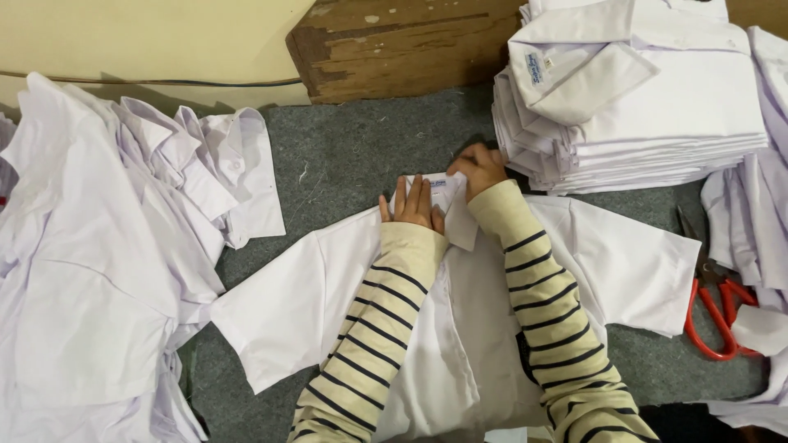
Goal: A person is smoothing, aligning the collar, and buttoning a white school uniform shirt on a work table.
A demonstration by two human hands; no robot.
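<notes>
— Where's the white shirt (pixel 460 328)?
— Spread flat on the grey floor (pixel 361 148), centre.
— The hands?
— Left hand (pixel 413 207) presses flat, fingers released, on the collar (pixel 443 193); right hand (pixel 478 168) pinches its far edge.

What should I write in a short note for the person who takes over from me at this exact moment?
Left hand: flat on the collar of the white shirt, holding nothing.
Right hand: fingers pressing the collar's far edge.
The shirt lies spread on the grey mat, both short sleeves out.
Done: folded stack at upper right.
Left: this shirt is not yet folded; a loose pile waits at left.
Red-handled scissors lie at right.
</notes>
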